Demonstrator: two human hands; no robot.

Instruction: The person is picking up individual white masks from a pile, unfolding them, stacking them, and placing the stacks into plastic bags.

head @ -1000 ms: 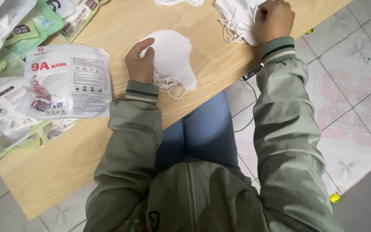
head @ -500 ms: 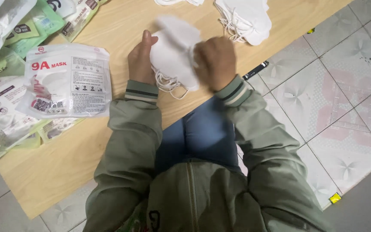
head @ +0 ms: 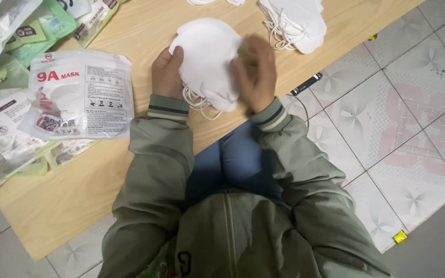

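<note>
A: Grip?
B: Both hands on the stack of white masks point(head: 206, 56). Left hand point(head: 167, 73) clasps its L edge, fingers curled over the rim. Right hand point(head: 256, 72) is pressed on the R side, fingers wrapped round it, blurred, so can't tell exactly how tight.

A: Where's the stack?
B: Between the two hands, resting on the wooden table point(head: 145, 36) near its front edge, just above the person's lap. White ear loops point(head: 198, 100) hang out below it, by the L wrist.

A: Around it?
B: Up and to the R of the R hand: a second pile of white masks point(head: 297, 23) w/ loops showing, apart from the held stack. Just R of the R wrist, at the table edge, a small black pen-like thing point(head: 306, 84). L of the L hand, close by: a clear-and-white mask packet point(head: 81, 95) lying flat. Further L and up: more packets, green and white point(head: 6, 56), overlapping.

A: Rest?
B: Green jacket sleeves w/ striped cuffs point(head: 168, 108), blue trousers point(head: 233, 159), tiled floor point(head: 403, 113) to the R.
</note>
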